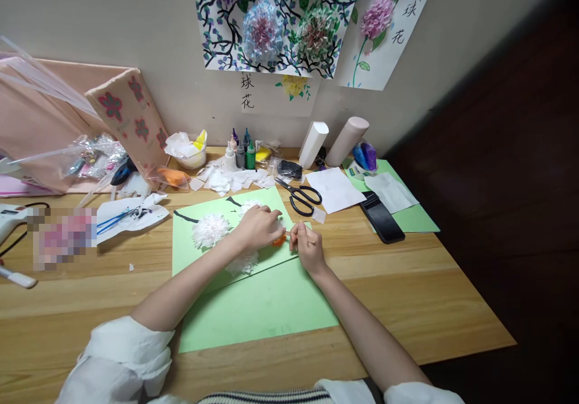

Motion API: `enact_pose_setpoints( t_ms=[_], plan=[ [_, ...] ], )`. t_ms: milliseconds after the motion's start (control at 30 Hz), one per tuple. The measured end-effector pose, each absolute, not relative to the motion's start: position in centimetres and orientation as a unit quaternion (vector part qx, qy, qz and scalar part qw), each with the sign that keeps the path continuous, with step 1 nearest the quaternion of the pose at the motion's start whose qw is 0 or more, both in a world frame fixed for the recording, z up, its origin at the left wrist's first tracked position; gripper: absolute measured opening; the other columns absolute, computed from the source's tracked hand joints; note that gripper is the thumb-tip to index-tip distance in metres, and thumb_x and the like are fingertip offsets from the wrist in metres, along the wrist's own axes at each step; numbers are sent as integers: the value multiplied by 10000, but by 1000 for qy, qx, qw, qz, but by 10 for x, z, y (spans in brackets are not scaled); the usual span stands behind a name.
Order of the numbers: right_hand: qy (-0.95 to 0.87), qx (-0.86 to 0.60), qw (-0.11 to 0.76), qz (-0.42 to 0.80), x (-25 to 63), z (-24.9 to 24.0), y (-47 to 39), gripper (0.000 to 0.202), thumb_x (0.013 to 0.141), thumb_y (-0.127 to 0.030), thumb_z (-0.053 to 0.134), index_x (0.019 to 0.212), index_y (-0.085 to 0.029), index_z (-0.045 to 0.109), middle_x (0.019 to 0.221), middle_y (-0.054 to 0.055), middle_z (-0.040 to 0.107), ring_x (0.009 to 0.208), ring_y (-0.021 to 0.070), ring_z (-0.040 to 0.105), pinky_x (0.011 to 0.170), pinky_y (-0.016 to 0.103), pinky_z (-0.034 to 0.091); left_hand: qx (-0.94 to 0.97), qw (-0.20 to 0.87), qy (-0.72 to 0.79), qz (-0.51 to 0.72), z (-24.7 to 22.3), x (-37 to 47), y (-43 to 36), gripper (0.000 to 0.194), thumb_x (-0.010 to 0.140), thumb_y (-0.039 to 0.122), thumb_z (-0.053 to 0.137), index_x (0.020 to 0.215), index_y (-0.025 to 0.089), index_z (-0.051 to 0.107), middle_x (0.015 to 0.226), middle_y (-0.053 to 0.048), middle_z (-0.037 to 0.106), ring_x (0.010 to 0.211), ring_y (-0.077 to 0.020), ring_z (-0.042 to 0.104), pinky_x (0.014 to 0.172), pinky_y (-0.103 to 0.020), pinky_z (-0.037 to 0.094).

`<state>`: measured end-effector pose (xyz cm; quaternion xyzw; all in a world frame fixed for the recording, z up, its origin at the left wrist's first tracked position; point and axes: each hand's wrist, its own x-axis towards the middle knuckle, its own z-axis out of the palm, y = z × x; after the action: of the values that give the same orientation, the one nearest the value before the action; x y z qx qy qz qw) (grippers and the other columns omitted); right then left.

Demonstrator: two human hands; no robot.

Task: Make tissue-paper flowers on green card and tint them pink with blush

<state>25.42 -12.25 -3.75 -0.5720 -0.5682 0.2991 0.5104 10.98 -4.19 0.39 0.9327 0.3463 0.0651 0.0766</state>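
My left hand (pixel 259 229) is bent over the upper green sheet (pixel 185 259), its fingertips at a small orange piece (pixel 278 241) that looks like soft clay. Close on its right, my right hand (pixel 308 247) is closed in a pinch; a thin bit shows between the two hands, too small to name. White ruffled paper flowers lie on the sheet: one flower (pixel 211 230) at the left with a dark painted branch, another flower (pixel 249 207) behind my left hand, and a third flower (pixel 244 263) partly under my forearm.
A larger green sheet (pixel 257 313) lies beneath. Black-handled scissors (pixel 302 199), white paper (pixel 335 189) and a black phone (pixel 382 217) are to the right. Paint bottles (pixel 240 154), paper scraps (pixel 230 178) and a bagged orange lump (pixel 174 178) stand behind. Cotton swabs (pixel 113 220) lie left.
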Motion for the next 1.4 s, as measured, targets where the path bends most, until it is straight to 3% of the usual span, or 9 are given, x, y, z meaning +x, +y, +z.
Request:
enact_pose_setpoints(
  t_ms=[233, 467, 733, 933, 1400],
  plan=[
    [-591, -563, 500, 290, 258, -35, -126, 453, 953, -397, 251, 609, -197, 466, 460, -20, 474, 412, 103, 442, 451, 233, 354, 925, 67, 370, 62, -1, 113, -45, 359, 788, 298, 472, 1120, 168, 515, 809, -80, 664, 786, -244, 618, 676, -332, 420],
    [-668, -533, 483, 190, 264, -31, -129, 475, 958, -339, 224, 569, -204, 460, 460, -7, 471, 440, 114, 463, 500, 249, 371, 923, 72, 373, 65, -6, 113, -43, 354, 779, 266, 484, 1123, 185, 500, 830, -67, 670, 791, -233, 622, 692, -321, 419],
    [-657, -539, 492, 190, 268, -30, -128, 467, 954, -313, 233, 565, -207, 466, 438, -14, 462, 420, 113, 460, 483, 249, 369, 921, 88, 376, 58, -3, 112, -43, 353, 796, 330, 486, 1123, 196, 508, 893, -74, 673, 848, -237, 618, 721, -321, 428],
    [-651, -535, 488, 227, 266, -34, -127, 453, 953, -339, 248, 585, -206, 474, 465, -13, 473, 439, 113, 468, 489, 247, 377, 912, 117, 384, 84, -1, 110, -40, 373, 888, 405, 352, 1155, 182, 488, 895, -76, 675, 877, -226, 614, 753, -326, 431],
    [-597, -585, 478, 268, 254, -33, -118, 427, 955, -384, 244, 617, -207, 438, 444, -28, 471, 413, 108, 462, 481, 234, 373, 918, 105, 377, 62, 1, 110, -39, 437, 940, 394, 205, 1179, 162, 488, 921, -91, 664, 913, -229, 601, 790, -344, 415]
  ],
)
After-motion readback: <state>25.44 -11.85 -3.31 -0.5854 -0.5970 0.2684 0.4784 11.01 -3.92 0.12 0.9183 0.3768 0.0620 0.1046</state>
